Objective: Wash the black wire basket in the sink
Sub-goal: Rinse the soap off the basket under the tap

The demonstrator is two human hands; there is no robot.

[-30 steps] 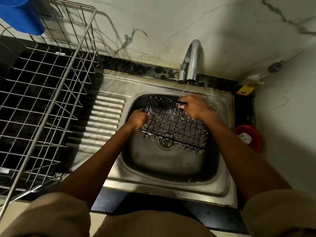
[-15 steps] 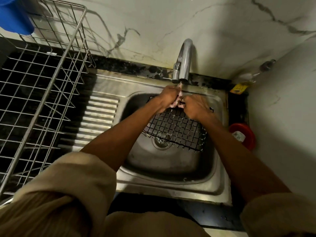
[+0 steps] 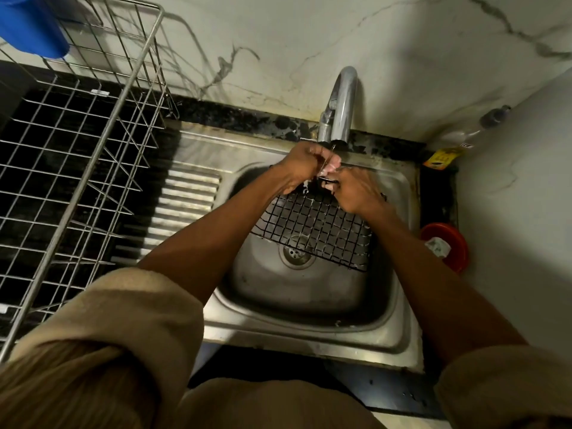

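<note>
Off to the left, a tall metal wire dish rack stands on the dark surface, with a blue plastic container resting at its far top corner. Just to the right of the rack comes the ribbed draining board of the steel sink, and then the basin itself, its round drain partly covered by the black wire basket. The basket sits inside the basin, tilted: its far edge is lifted up toward the tap while its near edge rests low by the drain.

Both arms reach in over the sink from beige sleeves. The left hand is curled tight at the basket's raised far rim, directly beneath the spout of the chrome tap; its fingers are bent inward and look to pinch the rim wire, though the exact contact is hard to make out. A thin stream of water falls onto the fingers there. Touching it on the right, the right hand grips the same far rim, fingers wrapped over a dark wire, knuckles toward the wall.

Further right, on the dark strip beside the sink, lies a small yellow packet near the corner, and nearer, a red bowl holding something pale and crumpled. Marbled wall rises behind it all.
</note>
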